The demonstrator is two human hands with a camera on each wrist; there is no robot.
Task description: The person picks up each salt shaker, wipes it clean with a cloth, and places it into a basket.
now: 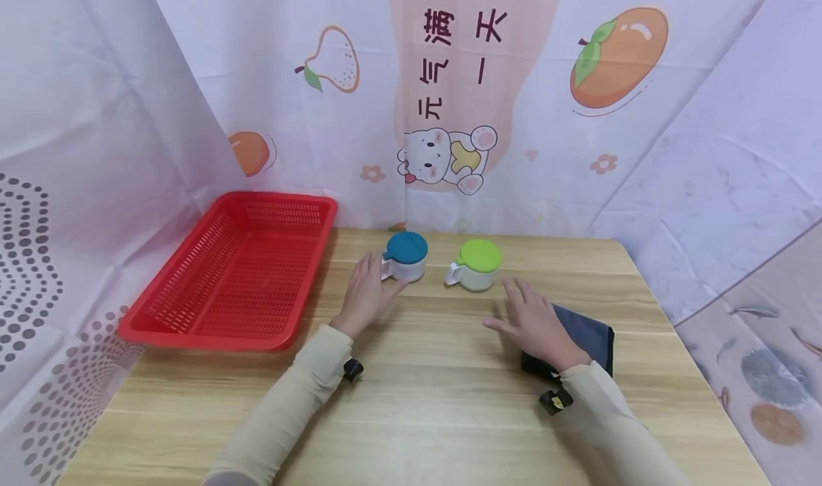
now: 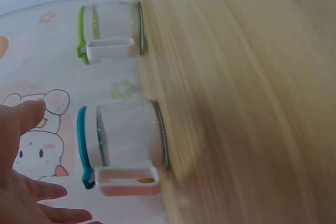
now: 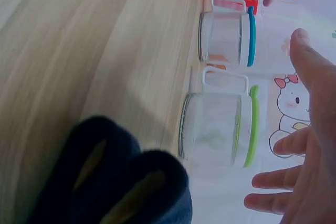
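Note:
Two clear glass jars with white handles stand upright on the wooden table. One, the blue-lidded jar [image 1: 407,256], is just beyond my left hand [image 1: 367,293], whose fingers are spread near its handle. To its right is the green-lidded jar [image 1: 477,265], its handle pointing left. My right hand [image 1: 536,325] hovers with fingers spread, to the right of and nearer than that jar. Below it lies a dark folded cloth [image 1: 587,337], partly hidden by the hand and sleeve; the right wrist view shows its thick rolled folds [image 3: 152,182]. Neither hand holds anything.
A red plastic basket [image 1: 257,286] with perforated walls sits at the table's left side. Printed curtains [image 1: 359,115] hang behind the table and along both sides. The wooden tabletop [image 1: 424,400] stretches toward me between my forearms.

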